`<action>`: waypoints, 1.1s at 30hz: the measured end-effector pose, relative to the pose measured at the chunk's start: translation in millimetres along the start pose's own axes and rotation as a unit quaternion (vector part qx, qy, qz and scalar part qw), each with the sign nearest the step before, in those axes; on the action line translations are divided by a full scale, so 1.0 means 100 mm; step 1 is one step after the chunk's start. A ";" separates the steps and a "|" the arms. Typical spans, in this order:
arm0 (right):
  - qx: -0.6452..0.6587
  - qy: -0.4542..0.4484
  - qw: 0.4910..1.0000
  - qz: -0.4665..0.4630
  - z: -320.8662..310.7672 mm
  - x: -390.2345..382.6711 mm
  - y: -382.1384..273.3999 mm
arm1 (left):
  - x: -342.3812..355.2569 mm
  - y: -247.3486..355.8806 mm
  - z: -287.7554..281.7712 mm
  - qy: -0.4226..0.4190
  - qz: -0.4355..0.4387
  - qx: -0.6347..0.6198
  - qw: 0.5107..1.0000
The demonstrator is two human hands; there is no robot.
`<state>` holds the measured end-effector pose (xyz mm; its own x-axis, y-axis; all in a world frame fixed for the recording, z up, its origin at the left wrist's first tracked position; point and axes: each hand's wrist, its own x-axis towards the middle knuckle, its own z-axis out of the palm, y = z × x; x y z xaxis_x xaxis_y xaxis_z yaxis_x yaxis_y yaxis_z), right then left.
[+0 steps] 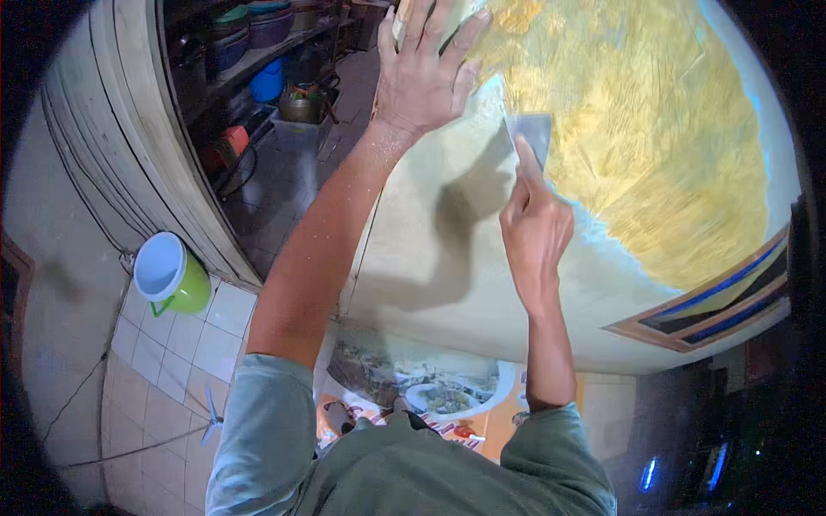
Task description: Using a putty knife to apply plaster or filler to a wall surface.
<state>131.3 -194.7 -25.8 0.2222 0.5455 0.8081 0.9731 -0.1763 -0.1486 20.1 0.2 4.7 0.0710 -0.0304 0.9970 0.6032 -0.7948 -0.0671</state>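
Observation:
My right hand (538, 224) grips a putty knife (531, 142), with the index finger stretched along its flat grey blade. The blade's front edge meets the wall where a pale coat (422, 258) borders a bare yellowish patch (637, 112). Ragged light-blue and white edges of the coat (594, 228) run around this patch. Higher up and to the left, my left hand (426, 86) lies against the wall beside the doorway edge, its fingers spread and holding nothing. Pale dust specks my left wrist and forearm. The knife's handle is hidden inside my right hand.
At left, a doorway with a wooden frame (202, 172) opens onto shelves with tubs. A green bucket (182, 279) stands on white tiles beside the frame. Below me lies an oval surface (413, 374) strewn with pale bits. A wood-framed opening (705, 301) sits low at right.

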 end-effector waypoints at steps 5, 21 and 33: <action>0.028 -0.012 1.000 0.008 0.05 -0.14 0.15 | -0.03 -0.14 0.37 0.181 0.123 0.088 0.972; 0.016 0.053 0.998 -0.034 0.09 0.29 -0.18 | 0.00 0.06 0.06 -0.034 -0.017 -0.008 0.999; 0.024 0.026 0.998 -0.043 -0.05 0.23 -0.38 | 0.11 -0.34 0.20 0.099 0.060 0.075 0.990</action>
<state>99.5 -179.9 0.9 0.1353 0.5131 0.8476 0.9905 -0.0909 -0.1030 16.3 39.4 17.6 0.0002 -0.2491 0.9685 0.7120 -0.6800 -0.1751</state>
